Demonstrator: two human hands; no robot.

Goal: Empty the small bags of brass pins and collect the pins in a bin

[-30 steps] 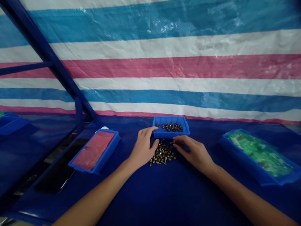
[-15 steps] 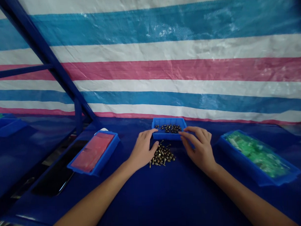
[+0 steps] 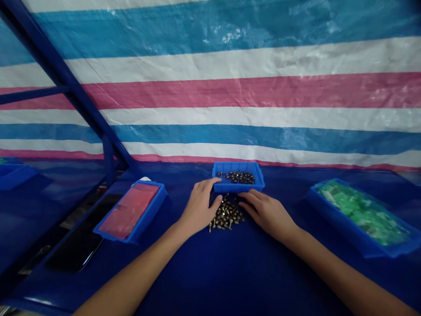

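Observation:
A small blue tray (image 3: pixel 221 187) with several brass screws in it stands at the middle of the blue table. In front of it lies a loose pile of brass screws (image 3: pixel 227 215). My left hand (image 3: pixel 199 207) grips the tray's left front corner, thumb under its edge beside the pile. My right hand (image 3: pixel 267 213) rests on the table at the pile's right side. Its fingers reach flat toward the screws, and whether they pinch one is hidden.
A blue tray with a pink sheet (image 3: pixel 131 210) sits to the left. A blue tray of green parts (image 3: pixel 366 215) sits to the right. A black phone (image 3: pixel 78 248) lies at the left edge beside a blue frame post (image 3: pixel 110 161). A striped tarp forms the back wall.
My right hand rose from the pile to the small tray's right front corner, then came back down to the pile. My left hand stayed on the tray.

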